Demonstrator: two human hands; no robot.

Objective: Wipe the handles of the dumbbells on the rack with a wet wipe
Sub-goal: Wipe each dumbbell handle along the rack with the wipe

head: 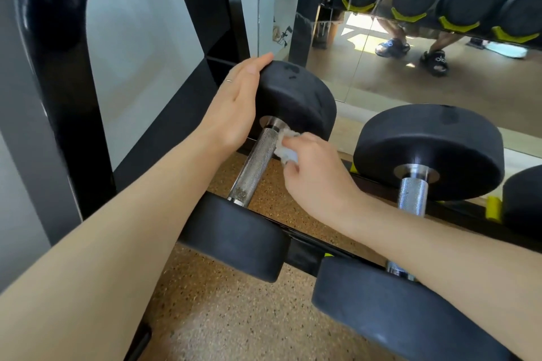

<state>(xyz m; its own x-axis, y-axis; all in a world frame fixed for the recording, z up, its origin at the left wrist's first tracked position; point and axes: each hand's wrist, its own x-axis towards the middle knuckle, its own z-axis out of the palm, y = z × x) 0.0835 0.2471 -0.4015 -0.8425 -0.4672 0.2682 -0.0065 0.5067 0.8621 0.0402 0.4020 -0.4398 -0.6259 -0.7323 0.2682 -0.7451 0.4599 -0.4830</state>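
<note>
At the far end of the leftmost dumbbell on the rack, right hand pinches a crumpled wet wipe against the knurled handle, right where it meets the far head. Left hand lies flat and open against the side of that far head, steadying it, gripping nothing. Step in hand looks like wiping this first handle; most of the handle toward the near head is bare of the wipe, so next move likely calls for dragging the wipe down its length and round the underside, maybe rolling the dumbbell.

Second dumbbell sits just beside on the right, its handle partly hidden by the right forearm; a third is cut off at the right edge. Tight spot: the heads crowd the handle on both ends, rack rail runs below. Mirror behind shows more dumbbells and feet in sandals. Speckled floor beneath.
</note>
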